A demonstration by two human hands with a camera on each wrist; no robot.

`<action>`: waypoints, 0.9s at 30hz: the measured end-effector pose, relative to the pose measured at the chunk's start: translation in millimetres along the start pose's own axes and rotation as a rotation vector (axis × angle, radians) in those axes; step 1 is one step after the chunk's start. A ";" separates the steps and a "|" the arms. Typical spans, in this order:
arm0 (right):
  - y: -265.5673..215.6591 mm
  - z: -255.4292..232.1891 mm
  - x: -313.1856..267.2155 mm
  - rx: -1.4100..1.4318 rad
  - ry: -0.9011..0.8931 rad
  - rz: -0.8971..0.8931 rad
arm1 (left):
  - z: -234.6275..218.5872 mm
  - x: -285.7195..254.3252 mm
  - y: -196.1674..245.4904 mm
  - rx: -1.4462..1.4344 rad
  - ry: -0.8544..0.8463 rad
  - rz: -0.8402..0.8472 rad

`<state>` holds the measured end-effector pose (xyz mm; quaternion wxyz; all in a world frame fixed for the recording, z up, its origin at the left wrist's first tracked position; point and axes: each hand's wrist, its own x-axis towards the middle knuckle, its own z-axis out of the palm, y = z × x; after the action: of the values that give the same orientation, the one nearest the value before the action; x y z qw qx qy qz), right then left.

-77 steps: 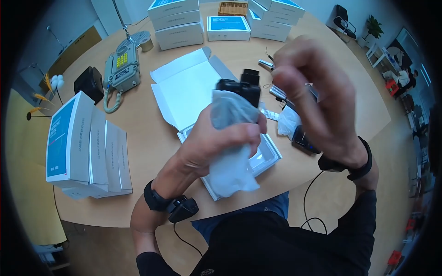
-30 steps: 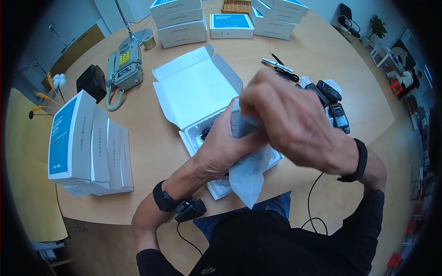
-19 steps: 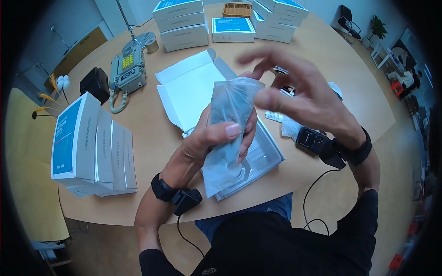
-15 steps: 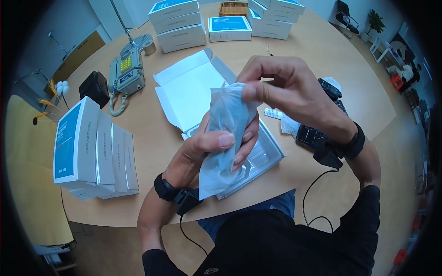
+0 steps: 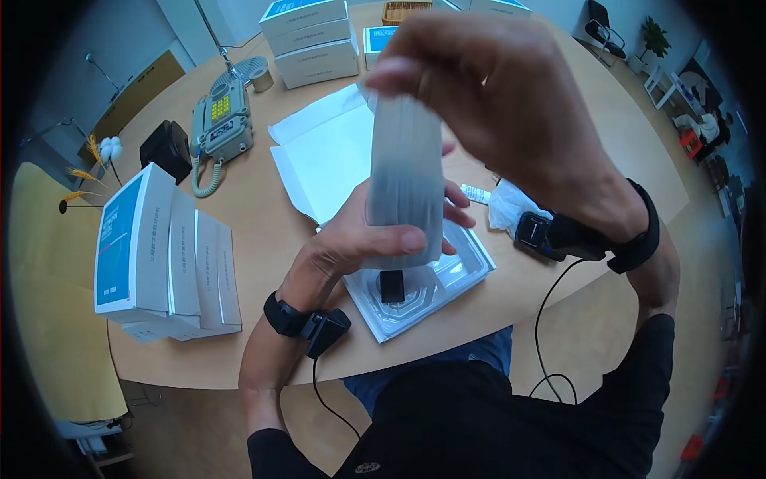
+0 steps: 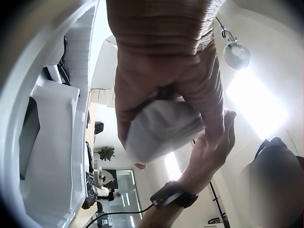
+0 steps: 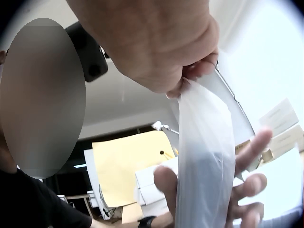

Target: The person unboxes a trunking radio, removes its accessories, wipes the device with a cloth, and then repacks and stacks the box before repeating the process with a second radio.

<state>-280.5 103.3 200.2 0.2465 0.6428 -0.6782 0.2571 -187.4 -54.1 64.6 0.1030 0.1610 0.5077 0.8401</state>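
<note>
A translucent plastic bag (image 5: pixel 405 152) stretches upright above the open box; a dark shape shows through its lower part. My right hand (image 5: pixel 511 96) pinches the bag's gathered top end, as the right wrist view also shows. Around the lower part is my left hand (image 5: pixel 343 227), its thumb across the front and several fingers spread on the far side. The left wrist view shows the bag's whitish end (image 6: pixel 164 130) between that hand's thumb and fingers. Beneath the bag, a black block (image 5: pixel 391 286) appears over the clear plastic tray (image 5: pixel 455 279) in the white box (image 5: pixel 323 152).
Blue-and-white boxes stand stacked at the left (image 5: pixel 155 247) and at the back (image 5: pixel 315 52). A grey-green telephone (image 5: pixel 219 120) and a black case (image 5: pixel 165 150) stand back left. Right of the box lie crumpled plastic (image 5: pixel 511 209) and a black handheld device (image 5: pixel 536 233).
A black device stuck out of the bag earlier; later the bag covers it. My right hand has since regripped the top and lifted it, straightening the bag upright.
</note>
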 end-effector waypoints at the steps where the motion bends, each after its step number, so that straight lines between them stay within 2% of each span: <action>1: -1.3 -8.2 5.7 0.110 -0.051 0.068 | 4.0 -0.8 2.7 0.048 0.027 -0.040; 3: 0.6 -12.3 6.9 0.216 -0.099 0.140 | 14.2 -1.5 5.5 0.089 0.061 0.017; 5: 7.4 -6.1 3.3 0.343 0.024 0.235 | 13.7 -3.0 4.9 0.095 0.139 -0.075; 6: 21.8 8.2 2.4 0.268 0.209 0.029 | 14.0 -4.4 4.7 0.094 0.141 -0.072; 7: 24.6 13.8 0.5 0.269 0.206 0.024 | 14.8 -5.3 4.9 0.090 0.123 -0.089; 10: 30.9 19.7 -9.1 0.124 0.324 -0.353 | 21.6 -5.8 6.1 0.081 0.075 -0.134; 11: 34.8 20.2 -16.7 0.118 0.325 -0.343 | 26.7 -5.7 8.7 0.084 0.041 -0.139; 13: 43.8 17.1 -30.1 0.265 -0.013 -0.228 | 31.4 -5.5 11.6 0.088 0.002 -0.143; 14: 43.6 15.0 -33.8 0.468 -0.082 -0.161 | 31.9 -7.0 12.7 0.064 -0.051 -0.129; 15: 42.9 12.6 -38.1 0.469 -0.082 -0.162 | 32.4 -8.5 13.0 0.042 -0.102 -0.114; 17: 39.0 9.4 -45.5 0.511 -0.168 -0.044 | 34.3 -11.4 12.7 0.033 -0.128 -0.122; 19: 31.6 15.0 -52.0 0.490 -0.137 0.003 | 34.9 -12.0 12.1 0.022 -0.158 -0.127; 21: 21.9 20.9 -58.6 0.468 -0.110 0.051 | 34.6 -11.4 10.6 0.097 -0.097 -0.036; 22: 15.2 24.4 -61.5 0.570 -0.059 0.181 | 34.5 -10.8 10.8 0.094 -0.097 -0.039; 23: 12.1 28.4 -63.4 0.672 -0.007 0.309 | 34.0 -9.5 12.0 0.116 -0.032 0.027; 25: 9.6 36.2 -65.7 0.723 -0.002 0.374 | 36.2 -8.4 10.9 0.137 0.032 0.090; 27: 0.6 41.2 -65.7 0.948 0.033 0.604 | 42.2 -5.9 6.6 0.089 0.105 0.273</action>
<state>-277.8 124.8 125.8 -0.1432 0.4566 -0.6385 0.6028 -166.2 -24.5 87.7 -0.0461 0.1885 0.5227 0.8302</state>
